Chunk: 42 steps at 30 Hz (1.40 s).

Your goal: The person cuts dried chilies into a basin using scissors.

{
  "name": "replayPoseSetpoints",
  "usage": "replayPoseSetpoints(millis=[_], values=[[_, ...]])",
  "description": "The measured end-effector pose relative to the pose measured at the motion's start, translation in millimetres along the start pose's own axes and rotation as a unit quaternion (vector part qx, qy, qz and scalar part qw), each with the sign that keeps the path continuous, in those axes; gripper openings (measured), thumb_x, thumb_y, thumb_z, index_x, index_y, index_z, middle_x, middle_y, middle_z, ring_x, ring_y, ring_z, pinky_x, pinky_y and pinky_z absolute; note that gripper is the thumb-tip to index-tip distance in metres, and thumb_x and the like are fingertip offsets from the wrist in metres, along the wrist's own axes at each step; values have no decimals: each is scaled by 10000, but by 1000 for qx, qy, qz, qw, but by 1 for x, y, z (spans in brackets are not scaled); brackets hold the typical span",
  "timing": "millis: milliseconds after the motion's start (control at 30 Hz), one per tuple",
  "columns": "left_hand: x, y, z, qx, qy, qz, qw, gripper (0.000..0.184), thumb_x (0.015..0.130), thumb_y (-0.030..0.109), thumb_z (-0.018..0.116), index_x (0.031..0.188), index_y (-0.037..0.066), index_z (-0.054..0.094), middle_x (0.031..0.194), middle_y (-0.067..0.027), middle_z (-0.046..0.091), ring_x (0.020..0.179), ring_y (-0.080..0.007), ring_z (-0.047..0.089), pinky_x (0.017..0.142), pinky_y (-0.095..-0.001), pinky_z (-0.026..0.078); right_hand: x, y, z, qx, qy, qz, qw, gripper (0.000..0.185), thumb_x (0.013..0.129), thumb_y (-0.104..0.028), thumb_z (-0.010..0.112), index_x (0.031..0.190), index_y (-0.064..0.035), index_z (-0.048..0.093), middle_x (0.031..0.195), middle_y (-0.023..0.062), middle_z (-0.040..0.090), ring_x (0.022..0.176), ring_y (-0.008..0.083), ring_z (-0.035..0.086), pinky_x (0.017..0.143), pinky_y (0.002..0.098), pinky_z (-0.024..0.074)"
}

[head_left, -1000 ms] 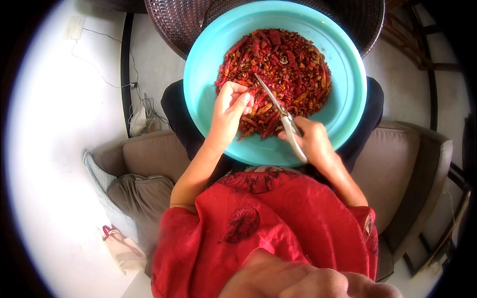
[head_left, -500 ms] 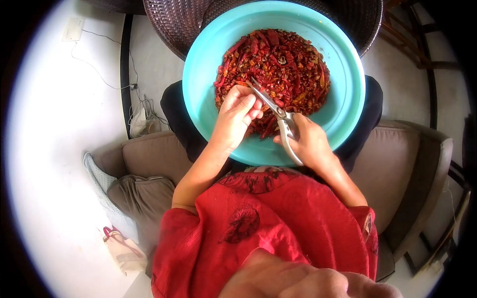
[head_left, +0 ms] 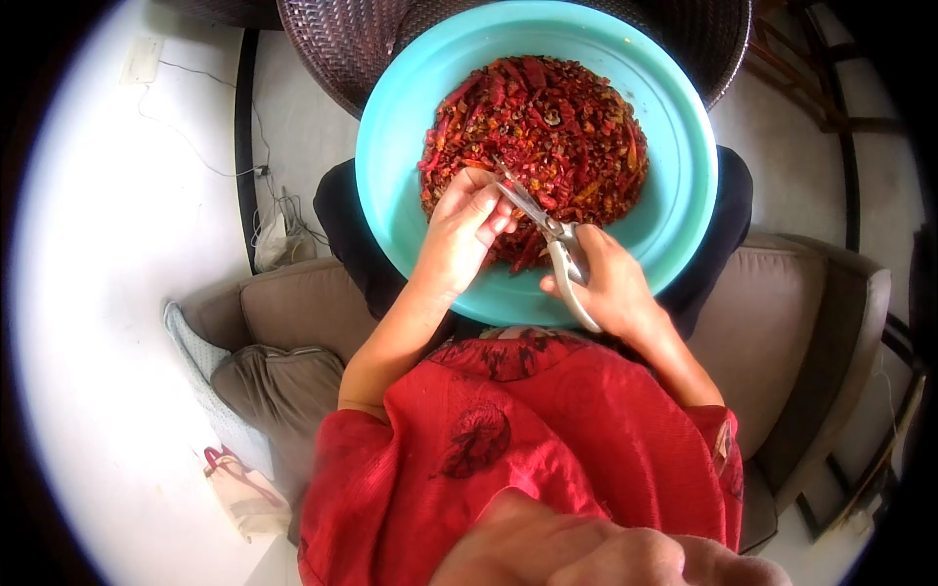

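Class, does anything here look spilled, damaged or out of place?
Only the cables at left look untidy, loosely tangled near the sofa. Otherwise nothing stands out: the red chilli heap sits inside the turquoise basin, with no spill showing.

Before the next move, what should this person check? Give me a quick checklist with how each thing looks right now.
1. Scissors firmly in the right hand: ok, the fingers wrap the handles.
2. Left hand well clear of the blades: not ok, they lie right by its fingertips; contact is unclear.
3. Piece pinched in the left hand: cannot tell, the fingers hide it.
4. Blades over the turquoise basin: ok, they are above the red chili pieces.
5. Basin supported: seems ok, a dark-trousered leg shows on either side.
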State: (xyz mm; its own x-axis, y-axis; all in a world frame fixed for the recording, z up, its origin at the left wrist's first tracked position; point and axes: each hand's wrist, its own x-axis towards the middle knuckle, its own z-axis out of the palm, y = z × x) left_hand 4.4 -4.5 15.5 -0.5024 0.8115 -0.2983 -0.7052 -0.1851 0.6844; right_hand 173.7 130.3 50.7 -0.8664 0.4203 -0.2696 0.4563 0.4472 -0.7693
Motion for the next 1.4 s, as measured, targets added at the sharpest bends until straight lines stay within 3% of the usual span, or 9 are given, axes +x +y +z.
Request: replayPoseSetpoints(millis=[67,133,367,533,767,933,1100,1167,1400], values=[[-1,-2,2,-1,1,-7,1000,103,998,170,562,1021,80,518,925,-45,564,772,-117,495,738,-285,460,1,-2,1,-9,-25,19,999,518,765,-422,786,1010,-5,600,860,170,620,799,354,631,708,428,499],[0,-3,3,5,7,-6,1000,102,998,170,563,1021,82,518,920,-42,564,771,-116,494,738,-285,460,2,1,6,-17,17,0,1000,503,728,-407,819,902,-3,574,755,158,584,680,328,592,646,433,468],[2,3,-4,0,5,-6,1000,99,992,165,569,1026,85,521,894,-31,562,762,-110,487,729,-284,452,1,3,5,40,-52,69,995,510,727,-430,820,866,0,584,747,161,599,650,328,595,620,435,463],[1,2,-1,-20,2,10,1000,104,991,165,571,1034,86,519,894,-34,563,763,-110,501,726,-282,459,-2,-3,-3,-22,-44,11,999,571,763,-485,766,1002,5,595,891,186,632,828,358,640,730,445,500],[0,1,2,-19,-18,14,1000,96,996,158,568,1021,88,508,908,-44,575,791,-115,533,721,-278,462,0,-6,-2,-27,-47,25,998,582,758,-488,765,1015,-3,571,947,180,623,881,362,625,753,455,492],[3,-1,-3,4,-27,26,999,89,998,156,566,1013,88,510,912,-34,578,789,-112,532,717,-268,458,0,0,5,-4,-9,21,1000,429,759,-341,806,833,7,565,740,171,600,670,337,605,624,423,471],[1,6,3,51,22,34,998,89,978,113,592,1025,66,533,930,-27,581,812,-99,544,719,-247,453,-1,3,5,9,20,15,1000,430,760,-364,806,837,6,600,728,172,626,646,328,628,613,426,483],[-2,8,5,185,52,48,980,113,957,64,610,1056,39,561,931,-29,596,820,-87,550,722,-236,450,-2,5,6,14,39,7,999,426,756,-335,823,798,14,583,695,170,604,597,297,600,575,406,464],[-1,7,4,196,81,74,974,108,956,45,601,1058,17,581,893,-49,618,800,-92,554,729,-234,453,-2,3,6,35,2,34,999,435,749,-347,826,830,11,592,697,159,598,596,290,585,578,407,458]])
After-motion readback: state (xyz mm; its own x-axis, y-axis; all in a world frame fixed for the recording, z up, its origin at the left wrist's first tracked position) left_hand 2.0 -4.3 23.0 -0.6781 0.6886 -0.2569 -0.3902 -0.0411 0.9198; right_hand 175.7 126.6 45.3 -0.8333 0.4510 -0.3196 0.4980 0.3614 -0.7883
